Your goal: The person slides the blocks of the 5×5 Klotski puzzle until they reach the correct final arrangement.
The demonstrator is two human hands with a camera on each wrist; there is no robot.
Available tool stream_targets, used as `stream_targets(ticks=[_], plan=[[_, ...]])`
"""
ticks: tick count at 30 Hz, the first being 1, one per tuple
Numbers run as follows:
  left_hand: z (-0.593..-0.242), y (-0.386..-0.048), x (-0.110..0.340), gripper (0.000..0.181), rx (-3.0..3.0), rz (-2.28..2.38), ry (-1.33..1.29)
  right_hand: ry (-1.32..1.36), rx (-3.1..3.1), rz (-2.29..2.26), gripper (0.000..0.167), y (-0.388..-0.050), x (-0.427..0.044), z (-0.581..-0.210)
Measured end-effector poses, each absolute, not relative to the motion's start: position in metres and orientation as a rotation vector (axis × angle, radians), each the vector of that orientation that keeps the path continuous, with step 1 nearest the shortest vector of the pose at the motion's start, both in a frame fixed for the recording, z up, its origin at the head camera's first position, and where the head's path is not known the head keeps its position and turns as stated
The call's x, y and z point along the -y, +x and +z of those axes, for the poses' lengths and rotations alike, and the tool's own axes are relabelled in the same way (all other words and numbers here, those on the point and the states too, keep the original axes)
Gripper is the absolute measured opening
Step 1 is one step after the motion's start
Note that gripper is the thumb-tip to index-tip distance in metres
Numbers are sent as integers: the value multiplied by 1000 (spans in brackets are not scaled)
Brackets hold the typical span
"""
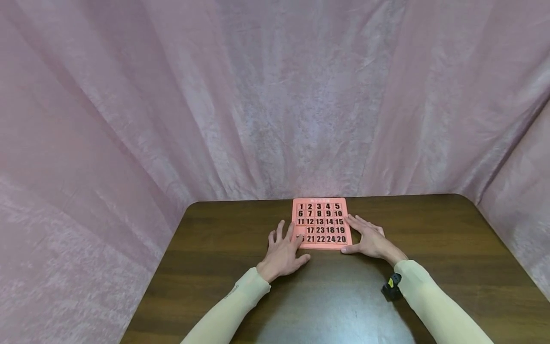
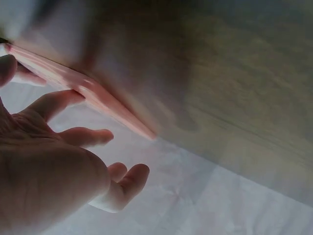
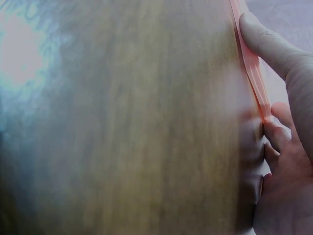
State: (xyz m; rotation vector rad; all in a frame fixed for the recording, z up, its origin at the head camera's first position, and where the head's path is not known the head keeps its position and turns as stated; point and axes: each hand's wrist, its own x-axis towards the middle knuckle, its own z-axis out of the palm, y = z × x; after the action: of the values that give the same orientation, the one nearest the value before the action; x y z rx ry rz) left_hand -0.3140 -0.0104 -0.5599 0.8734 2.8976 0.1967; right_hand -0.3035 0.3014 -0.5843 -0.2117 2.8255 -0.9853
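A pink sliding number puzzle [image 1: 320,234] lies flat at the far side of the wooden table. Its black-numbered tiles fill the grid except for a gap at the left of the fourth row. With one fingertip, my left hand [image 1: 281,255] touches the bottom-left tile, covering most of its number; the other fingers are spread, one by the left edge. My right hand [image 1: 373,240] holds the lower right corner, thumb at the bottom edge and fingers along the right side. Both wrist views show the puzzle edge-on, with the left hand [image 2: 54,166] and right hand [image 3: 293,112] beside it.
Dark wooden table top [image 1: 215,258] surrounds the puzzle, with a bright glare near the front. Pink velvet curtains [image 1: 292,95] hang directly behind the table and at both sides. A small black device [image 1: 391,286] sits at the right wrist.
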Motion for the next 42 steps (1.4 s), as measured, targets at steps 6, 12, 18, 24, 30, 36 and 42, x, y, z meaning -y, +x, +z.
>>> stream_targets(ticks=[6,12,18,24,30,36,42], plan=[[-557,-304,18,67,-2915,181,869,-202,-2816,-973,116,-304,-303,-584],[-562,-306,20,68,-2915,168,848,-213,-2816,-972,116,-303,-301,-583],[-567,-315,19,70,-2919,201,823,-208,-2813,-989,116,-302,-300,-583],[-569,-326,17,67,-2938,240,806,-206,-2804,-982,116,-303,-301,-584],[-569,-327,12,65,-2945,227,821,-222,-2822,-973,116,-304,-301,-582],[-567,-313,3,59,-2881,249,991,-222,-2824,-984,116,-304,-302,-580],[-570,-310,5,55,-2900,198,992,-212,-2808,-1003,117,-303,-302,-585]])
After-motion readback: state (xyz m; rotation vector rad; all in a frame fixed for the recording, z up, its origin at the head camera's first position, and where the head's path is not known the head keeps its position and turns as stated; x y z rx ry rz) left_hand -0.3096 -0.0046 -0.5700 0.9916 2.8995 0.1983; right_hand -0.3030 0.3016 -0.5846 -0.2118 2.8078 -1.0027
